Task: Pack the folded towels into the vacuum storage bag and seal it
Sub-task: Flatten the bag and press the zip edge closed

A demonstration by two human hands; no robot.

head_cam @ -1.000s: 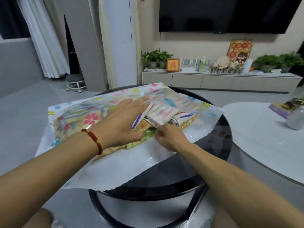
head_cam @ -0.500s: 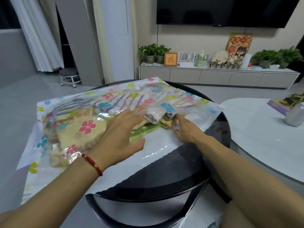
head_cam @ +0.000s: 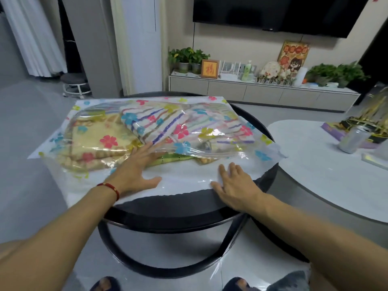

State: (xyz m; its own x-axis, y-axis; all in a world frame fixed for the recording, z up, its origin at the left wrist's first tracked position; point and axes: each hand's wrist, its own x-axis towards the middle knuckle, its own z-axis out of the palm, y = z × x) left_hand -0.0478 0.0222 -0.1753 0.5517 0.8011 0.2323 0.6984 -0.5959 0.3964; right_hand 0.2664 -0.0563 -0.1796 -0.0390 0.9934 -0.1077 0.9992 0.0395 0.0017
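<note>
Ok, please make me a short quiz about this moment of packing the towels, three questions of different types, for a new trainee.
1. True or false: the vacuum storage bag lies on the round black table.
2. Multiple choice: what is the right hand doing? A) lifting the silver can B) resting flat on the bag's near white flap C) holding a towel in the air
3. Fill in: the left hand wears a ____ bracelet, and its fingers reach the bag's open mouth beside the green towel edge.

Key: 1 true; 2 B; 3 red.
</note>
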